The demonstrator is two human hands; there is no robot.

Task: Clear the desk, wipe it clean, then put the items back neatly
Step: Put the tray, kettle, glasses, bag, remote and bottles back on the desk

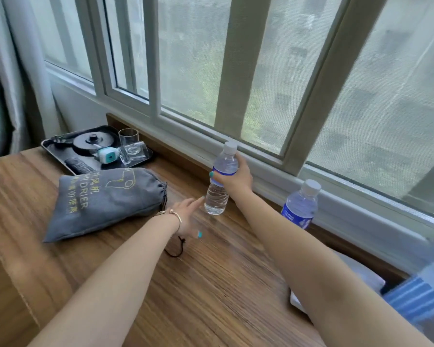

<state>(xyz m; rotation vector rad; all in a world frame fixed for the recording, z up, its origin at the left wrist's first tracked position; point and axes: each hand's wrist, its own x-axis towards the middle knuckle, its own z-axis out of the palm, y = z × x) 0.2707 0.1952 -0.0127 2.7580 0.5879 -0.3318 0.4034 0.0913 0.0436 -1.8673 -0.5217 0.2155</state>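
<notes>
From the head camera, the right hand (232, 177) grips a clear water bottle (219, 181) around its blue label, its fingers (217, 175) curled round the front and the thumb behind; the bottle tilts slightly, with its base low over the wooden worktop (211, 284) (whether it touches the wood I cannot tell). The left hand (187, 216) reaches toward the bottle's lower half with straight, relaxed fingers and holds nothing; a bracelet (173, 215) circles its wrist.

Just left of that hand lies a grey drawstring bag (103, 199) printed with yellow lettering, its black cord (177, 249) trailing on the wood under the wrist. Behind the bag, in the far left corner, a dark tray (60, 156) holds a black kettle base (93, 144), two drinking glasses (128, 140), a small white and teal gadget (105, 154) and a remote control (79, 166).

A second water bottle (301, 204) stands to the right beside the window sill, partly behind the right forearm. Something white (361, 276) lies at the worktop's right edge.
</notes>
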